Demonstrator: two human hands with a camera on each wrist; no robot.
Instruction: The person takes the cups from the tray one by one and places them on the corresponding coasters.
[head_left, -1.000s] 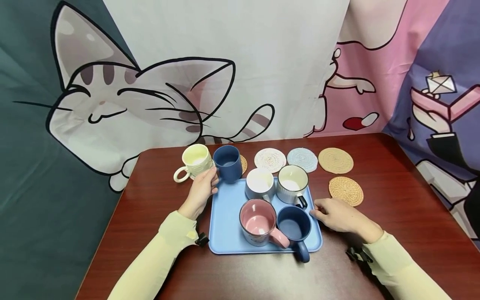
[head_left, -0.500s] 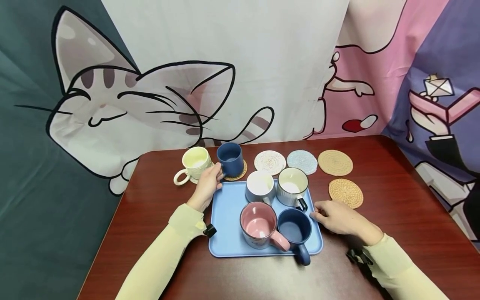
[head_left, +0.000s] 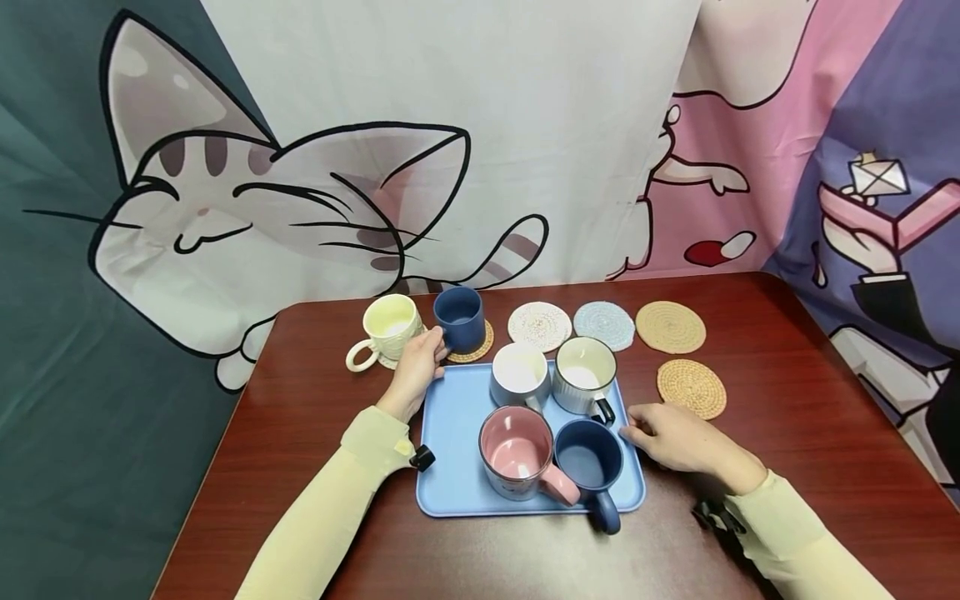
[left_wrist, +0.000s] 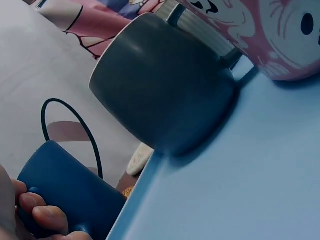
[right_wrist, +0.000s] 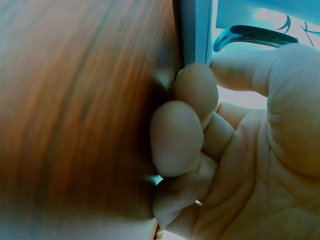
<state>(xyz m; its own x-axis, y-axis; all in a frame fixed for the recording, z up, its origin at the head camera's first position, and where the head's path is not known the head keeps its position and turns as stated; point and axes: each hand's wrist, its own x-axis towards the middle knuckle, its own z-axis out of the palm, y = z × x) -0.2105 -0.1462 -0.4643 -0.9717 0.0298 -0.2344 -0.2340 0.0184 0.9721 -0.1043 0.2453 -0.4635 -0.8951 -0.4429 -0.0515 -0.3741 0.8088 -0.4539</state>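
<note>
At the back left, a dark blue mug (head_left: 460,318) stands upright on a round woven coaster (head_left: 482,350). My left hand (head_left: 414,367) grips its handle; in the left wrist view, curled fingers (left_wrist: 49,216) wrap that handle. A pale yellow mug (head_left: 392,323) is just left of this hand. My right hand (head_left: 678,437) holds the right rim of the light blue tray (head_left: 450,467), fingers curled at its edge in the right wrist view. On the tray are a grey mug with white inside (head_left: 520,375), a striped cream mug (head_left: 585,375), a pink mug (head_left: 516,450) and another dark blue mug (head_left: 588,457).
Behind the tray lie a white coaster (head_left: 539,326), a light blue coaster (head_left: 603,325) and a tan coaster (head_left: 671,327). A woven coaster (head_left: 692,388) lies beyond my right hand. A printed cloth (head_left: 480,100) hangs along the back edge of the wooden table (head_left: 300,383).
The dark blue mug in my left hand moved back and slightly right, coming down onto the woven coaster. Over the last half second it stays there. My right hand keeps its place at the tray.
</note>
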